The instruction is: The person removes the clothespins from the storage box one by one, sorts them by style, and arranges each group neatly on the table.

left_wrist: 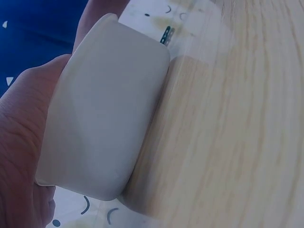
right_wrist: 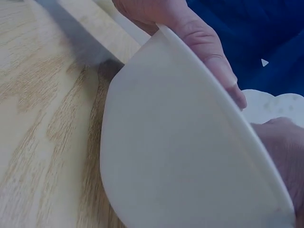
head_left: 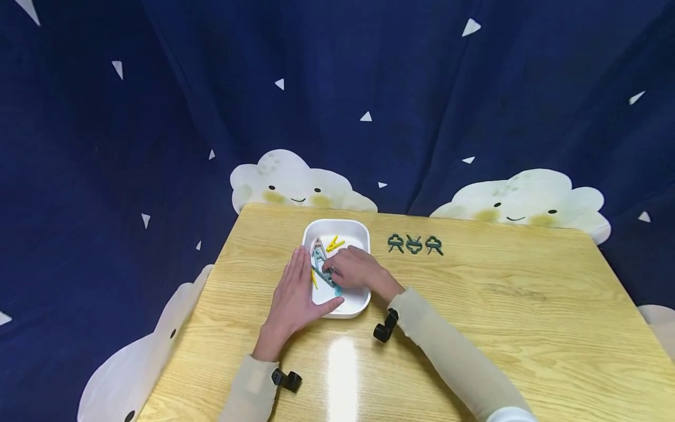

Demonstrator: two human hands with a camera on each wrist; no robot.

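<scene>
A white plastic bin stands on the table with several clips inside. My left hand lies along its left rim, fingers straight and thumb reaching over the near edge. My right hand is inside the bin with bent fingers among the clips; I cannot tell whether they pinch one. Beside those fingers lie a grey-blue clothespin and a pinkish one. A yellow clothespin is near the far side, and another yellow piece shows by the left wall. Both wrist views show mostly the bin's outer wall.
Right of the bin, three dark green cloud-shaped clips lie in a row on the wooden table. A dark blue curtain with white triangles and smiling clouds hangs behind the table.
</scene>
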